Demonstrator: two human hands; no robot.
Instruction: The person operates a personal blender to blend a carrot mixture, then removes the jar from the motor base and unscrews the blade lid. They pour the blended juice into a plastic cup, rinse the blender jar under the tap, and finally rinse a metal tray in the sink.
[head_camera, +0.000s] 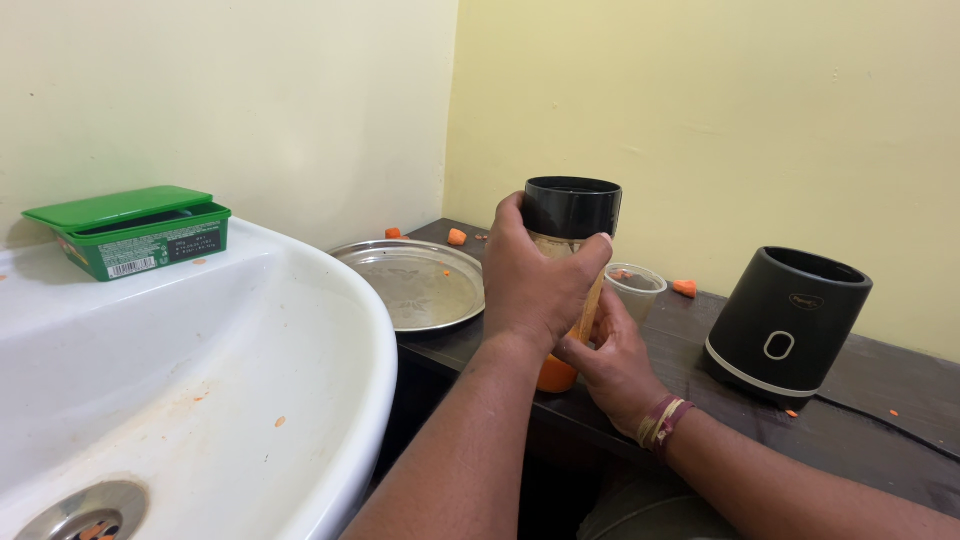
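While upright on counter, blender jar (567, 240) between both hands (540, 280).

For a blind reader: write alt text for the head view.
Both hands grip an upright blender jar with orange contents on a dark counter: left hand around it, right hand lower. Nearby: steel plate, black blender base, white sink.

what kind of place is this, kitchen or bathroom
Probably a small home kitchen corner. A white sink adjoins a dark wooden counter bearing a black blender base and a steel plate. The left hand and right hand hold a blender jar of orange pulp.
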